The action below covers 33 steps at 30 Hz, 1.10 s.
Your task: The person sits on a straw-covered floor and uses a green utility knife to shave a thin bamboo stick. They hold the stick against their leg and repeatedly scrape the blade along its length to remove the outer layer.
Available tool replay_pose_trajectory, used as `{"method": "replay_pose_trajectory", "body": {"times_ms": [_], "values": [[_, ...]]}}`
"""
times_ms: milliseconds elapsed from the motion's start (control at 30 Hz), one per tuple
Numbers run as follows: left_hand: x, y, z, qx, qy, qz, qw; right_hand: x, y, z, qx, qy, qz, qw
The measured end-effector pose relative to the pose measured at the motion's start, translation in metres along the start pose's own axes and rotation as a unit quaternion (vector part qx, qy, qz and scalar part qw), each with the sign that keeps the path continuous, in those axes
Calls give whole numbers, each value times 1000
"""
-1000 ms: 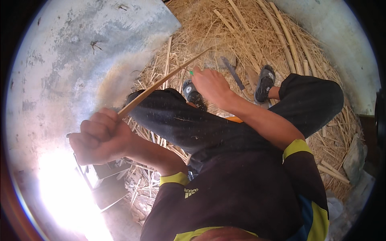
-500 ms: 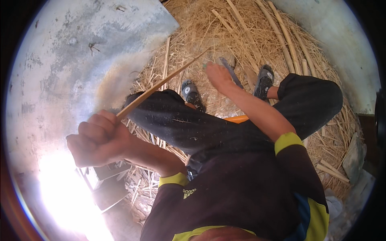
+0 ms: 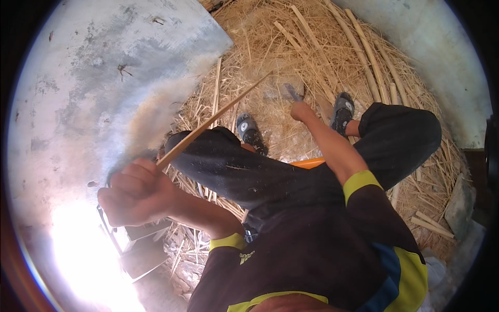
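Left hand point(image 3: 138, 192) is in a fist, fingers curled tight round the near end of a tapering wooden strip point(image 3: 208, 125), off to the person's left. Strip slants up and right, passing over the left knee in view; can't tell if it touches the trousers point(image 3: 234, 164). Its thin far tip is free, above the littered floor. Right hand point(image 3: 301, 111) is down between the feet at the near end of a knife point(image 3: 292, 92), blade pointing away, up-left. Fingers hidden behind the back of the hand, so can't tell whether they're closed on the handle. Knife is just left of the right sandal point(image 3: 341, 112); left sandal point(image 3: 253, 136) sits farther left, near the strip. Fibrous shavings point(image 3: 249, 39) cover the floor, long pale poles point(image 3: 371, 62) lie at upper right, an orange object point(image 3: 307, 163) shows between the thighs, and a weathered pale slab point(image 3: 104, 78) fills upper left.
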<state>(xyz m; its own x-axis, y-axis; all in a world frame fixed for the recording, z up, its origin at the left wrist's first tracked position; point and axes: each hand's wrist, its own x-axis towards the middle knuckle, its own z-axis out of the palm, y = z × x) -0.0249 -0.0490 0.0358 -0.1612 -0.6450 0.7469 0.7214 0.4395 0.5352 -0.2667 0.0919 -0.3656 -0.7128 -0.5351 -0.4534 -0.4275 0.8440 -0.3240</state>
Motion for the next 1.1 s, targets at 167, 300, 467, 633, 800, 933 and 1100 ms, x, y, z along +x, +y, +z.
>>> {"method": "replay_pose_trajectory", "body": {"times_ms": [167,300,467,633,800,933,1100], "values": [[6,1,-2,-12,23,-4,1000,-57,-69,-76,146,52,-163,974],[19,-7,9,89,120,-4,989,-76,-82,-97,176,104,-157,966],[25,-5,6,92,80,-25,992,-63,-89,-84,133,179,-133,966],[39,7,25,161,69,42,984,-23,-90,-70,80,203,-84,972],[72,10,61,182,92,32,978,-33,-99,-65,82,196,-92,973],[104,-9,63,156,-26,-46,986,-16,-104,-66,78,205,-77,973],[141,-27,56,74,-181,-71,978,23,-105,-72,69,186,-48,979]]}}
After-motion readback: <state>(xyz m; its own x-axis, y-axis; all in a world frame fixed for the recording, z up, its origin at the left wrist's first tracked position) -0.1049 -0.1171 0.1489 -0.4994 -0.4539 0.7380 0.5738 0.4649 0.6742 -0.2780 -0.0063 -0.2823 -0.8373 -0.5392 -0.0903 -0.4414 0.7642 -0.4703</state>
